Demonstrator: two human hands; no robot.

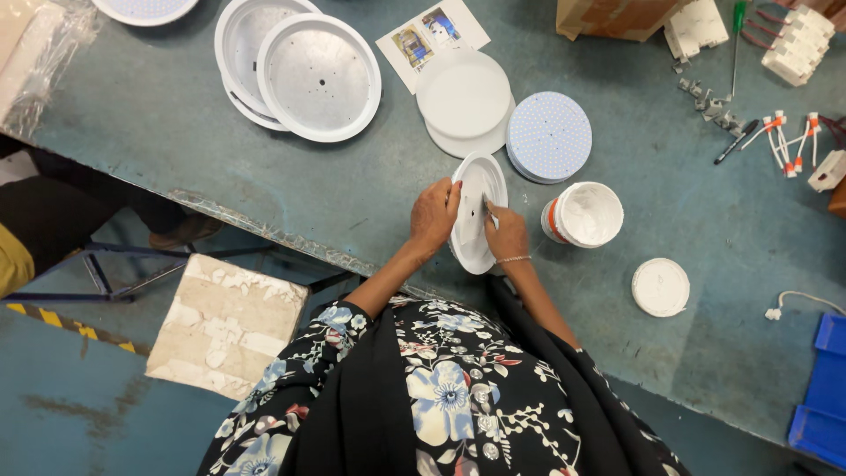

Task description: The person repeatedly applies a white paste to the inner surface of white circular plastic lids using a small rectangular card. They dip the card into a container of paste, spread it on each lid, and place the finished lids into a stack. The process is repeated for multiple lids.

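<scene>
**Two hands on one round white housing**

Two bare hands meet over a round white lamp housing [476, 211], tilted on edge at the near rim of the blue-green workbench [264, 176]. Left hand [434, 216] curls around the housing's left rim, fingers wrapped over the edge; fingertips hidden behind it. Right hand [507, 234] sits against the housing's lower right, fingers pressed together, pinching a thin tool [490, 210] whose tip rests inside the dish. Tool too small to identify; its lower end is lost in the grip.

Just right of the right hand: open white tub of white paste [586, 214], orange band on its side. Its round white lid [660, 286] lies apart, right of and nearer than the tub.

Beyond the hands: stacked white discs [464, 97], a dotted round LED plate [548, 137] just beside them, a printed sheet [432, 35] partly under the discs. Beyond the left hand: two overlapping metal-lined round pans [308, 75].

Far right: white clip parts with red wires [789, 137], cut off at frame edge.
</scene>
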